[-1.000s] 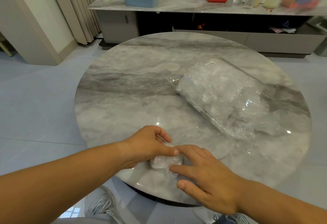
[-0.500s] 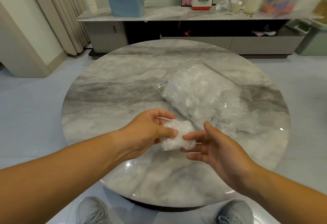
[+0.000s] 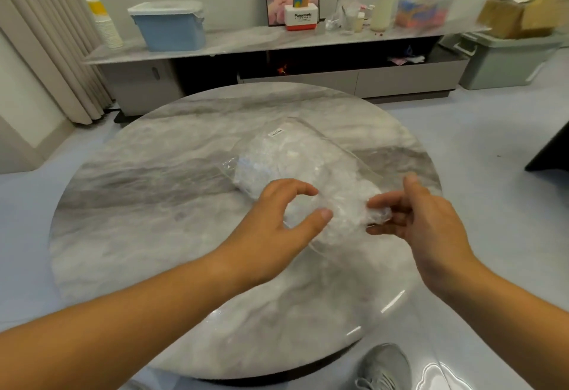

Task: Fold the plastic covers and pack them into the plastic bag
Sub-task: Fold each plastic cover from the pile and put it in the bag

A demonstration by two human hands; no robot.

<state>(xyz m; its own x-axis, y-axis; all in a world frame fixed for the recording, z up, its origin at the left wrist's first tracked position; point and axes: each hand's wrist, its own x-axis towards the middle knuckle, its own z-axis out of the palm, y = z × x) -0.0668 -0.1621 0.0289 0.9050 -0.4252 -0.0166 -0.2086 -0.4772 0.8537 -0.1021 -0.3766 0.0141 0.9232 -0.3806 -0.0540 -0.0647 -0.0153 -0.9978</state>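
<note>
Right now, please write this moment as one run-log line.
step: packing | right hand: holds folded plastic cover | left hand: at plastic bag mouth, grip unclear | plastic bag: on marble table

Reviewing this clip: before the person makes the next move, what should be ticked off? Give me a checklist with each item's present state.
1. Right hand holds the folded cover: ok, its fingers pinch it.
2. Folded cover brought to the near end of the plastic bag: ok.
3. Plastic bag resting on the table: ok.
4. Bag mouth held open: cannot tell, the film is clear and blurred.
5. Left hand gripping the bag: cannot tell; it curls over the bag, thumb and forefinger apart.
6. Room left in the bag: cannot tell; it bulges with covers.
</note>
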